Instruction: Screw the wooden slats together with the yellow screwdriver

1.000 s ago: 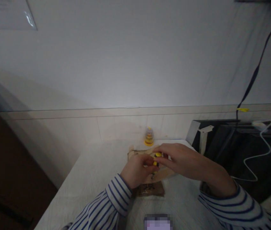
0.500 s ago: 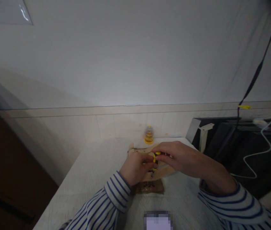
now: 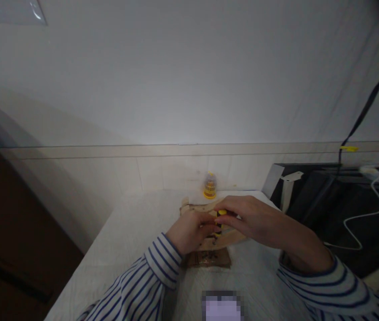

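1. Head view: a small yellow-and-black piece (image 3: 222, 212) sits between the 2 hands, upright or nearly so, above a tan item (image 3: 226, 241).
2. The left hand (image 3: 189, 231) pinches the piece from its left side; the right hand (image 3: 255, 222) has thumb and finger closed around its upper part. The far fingers of both hands are hidden.
3. Judging by its size and look, the piece should be light, stiff and hard to crush, probably plastic.
4. Its surface may be smooth and somewhat slippery, so a fingertip pinch around the dark middle seems the surest hold, with the yellow top as a 2nd spot.
5. In looks it is short and narrow, with a rounded bright yellow top, a dark body and more yellow lower down; any fine marking is too small to read.
6. Beyond the hands, near the wall, stands a clear-and-yellow container (image 3: 210, 187).
7. On the wearer's side of the hands lies a brown packet (image 3: 209, 258) with dark printing, on the white table cover (image 3: 125, 249).
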### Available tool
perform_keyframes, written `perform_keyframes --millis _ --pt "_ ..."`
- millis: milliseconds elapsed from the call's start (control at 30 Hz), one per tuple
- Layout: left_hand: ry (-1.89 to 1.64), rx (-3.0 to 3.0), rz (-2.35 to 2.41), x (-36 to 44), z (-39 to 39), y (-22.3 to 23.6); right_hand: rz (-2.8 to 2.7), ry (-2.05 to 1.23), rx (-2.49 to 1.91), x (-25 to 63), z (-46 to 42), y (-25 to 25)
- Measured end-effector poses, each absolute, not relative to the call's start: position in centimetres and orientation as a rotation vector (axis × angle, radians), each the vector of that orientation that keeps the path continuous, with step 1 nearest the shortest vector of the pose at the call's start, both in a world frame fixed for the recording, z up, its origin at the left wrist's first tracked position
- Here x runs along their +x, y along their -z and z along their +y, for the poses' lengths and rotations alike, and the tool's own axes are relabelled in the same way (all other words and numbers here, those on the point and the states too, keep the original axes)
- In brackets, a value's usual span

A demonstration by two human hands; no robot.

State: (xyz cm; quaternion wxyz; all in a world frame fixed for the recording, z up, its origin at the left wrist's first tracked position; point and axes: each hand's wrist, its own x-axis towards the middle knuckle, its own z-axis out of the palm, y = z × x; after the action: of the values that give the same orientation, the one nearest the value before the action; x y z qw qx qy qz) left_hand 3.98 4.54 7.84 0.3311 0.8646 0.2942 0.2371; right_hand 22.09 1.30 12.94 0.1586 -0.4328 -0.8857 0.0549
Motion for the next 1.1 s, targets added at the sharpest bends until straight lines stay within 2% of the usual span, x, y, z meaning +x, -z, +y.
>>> perform_keyframes --millis 567,1100 --pt "-0.723 2.044 0.878 4.7 4.6 -7.1 -2.480 -0.157 -1.269 21.7 0.8 -13.1" --pt "-0.687 2.172 0.910 4.6 4.5 -7.4 -2.545 -0.189 -1.186 21.8 0.2 -13.8"
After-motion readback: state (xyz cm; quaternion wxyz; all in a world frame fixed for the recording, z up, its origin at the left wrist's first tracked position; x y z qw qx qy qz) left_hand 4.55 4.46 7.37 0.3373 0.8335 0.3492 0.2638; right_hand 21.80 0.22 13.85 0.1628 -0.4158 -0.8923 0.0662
